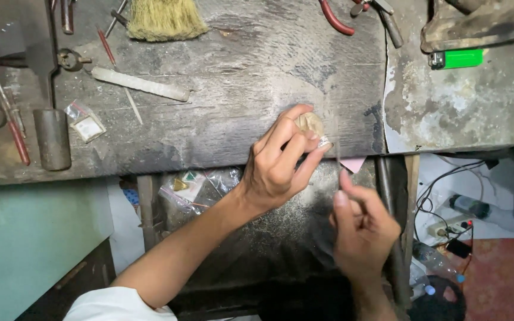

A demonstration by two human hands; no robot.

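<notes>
Here, one small ring (323,142) in left hand (281,163), one thin file (337,156) in right hand (361,229).

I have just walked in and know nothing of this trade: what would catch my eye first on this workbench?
First the two hands at the bench's front edge: the left hand pinches a small tan rounded piece against the worn wooden bench, while the right hand holds a thin tool upright just below it. Next, the bright green lighter at upper right and the straw brush at the top.
</notes>
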